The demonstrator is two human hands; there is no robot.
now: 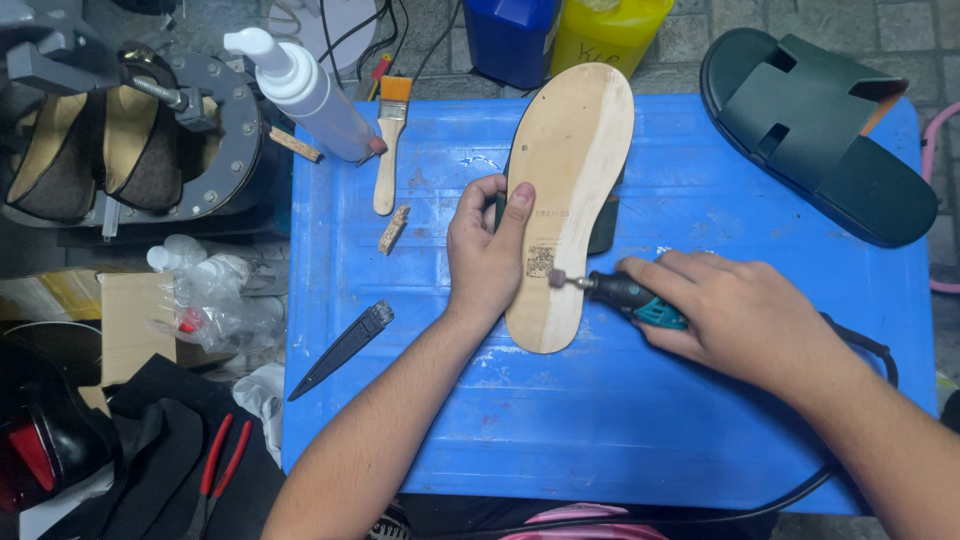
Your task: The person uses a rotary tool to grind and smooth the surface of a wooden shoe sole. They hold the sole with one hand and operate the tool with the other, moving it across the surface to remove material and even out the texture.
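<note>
- The tan sandal sole (570, 190) is pinned upturned on the blue desk (420, 420) by the left hand (487, 255), its grip closed over the sole's left edge.
- The rotary tool (630, 298) is clasped by the right hand (740, 320); its grinding bit (557, 279) lies crosswise to the sole's long axis, touching near the heel.

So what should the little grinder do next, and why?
Probably ease the pink grinding tip sideways over the dark printed patch on the tan sole: the tip sits at the patch's edge, the left hand steadies the sole, the right hand holds the rotary tool.
</note>
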